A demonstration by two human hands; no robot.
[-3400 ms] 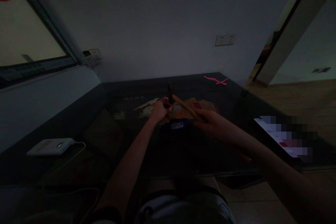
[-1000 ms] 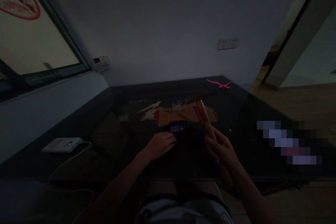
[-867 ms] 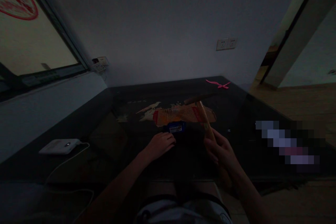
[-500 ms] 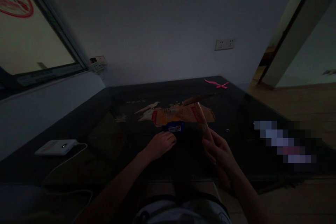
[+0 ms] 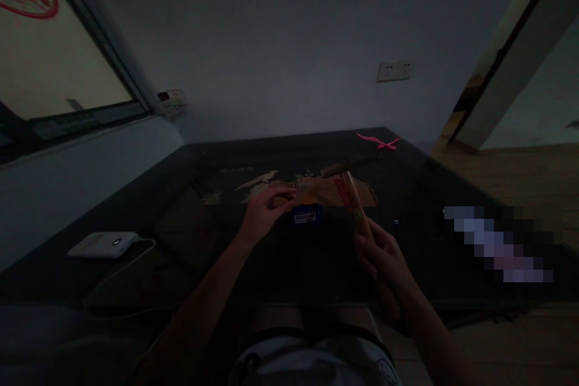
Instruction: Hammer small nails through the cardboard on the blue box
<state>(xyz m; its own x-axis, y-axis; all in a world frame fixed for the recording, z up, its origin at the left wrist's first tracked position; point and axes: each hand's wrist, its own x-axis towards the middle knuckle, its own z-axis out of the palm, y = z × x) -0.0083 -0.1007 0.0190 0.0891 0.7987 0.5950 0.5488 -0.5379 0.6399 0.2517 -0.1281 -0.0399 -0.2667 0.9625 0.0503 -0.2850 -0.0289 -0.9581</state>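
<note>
My right hand [image 5: 382, 253] is wrapped round the wooden handle of a hammer [image 5: 355, 196], its dark metal head raised at the top. Behind the hammer lies a brown patterned packet [image 5: 325, 190] with red patches. My left hand [image 5: 266, 211] is over the packet's left end, thumb and fingers bent towards each other; whether they grip it is hard to tell in the dim light. A small blue box [image 5: 305, 216] with a pale label sits at the packet's near edge, just right of my left hand.
The dark glossy table [image 5: 226, 154] meets a wall at the back. A white power bank [image 5: 104, 245] with a cable lies at the left. At the far right corner is a pink ribbon [image 5: 382, 143]; a blurred-out item [image 5: 495, 244] is at the right edge.
My left hand has moved forward and left from beside the blue box onto the packet's left end. My right hand still holds the hammer. The view has shifted slightly.
</note>
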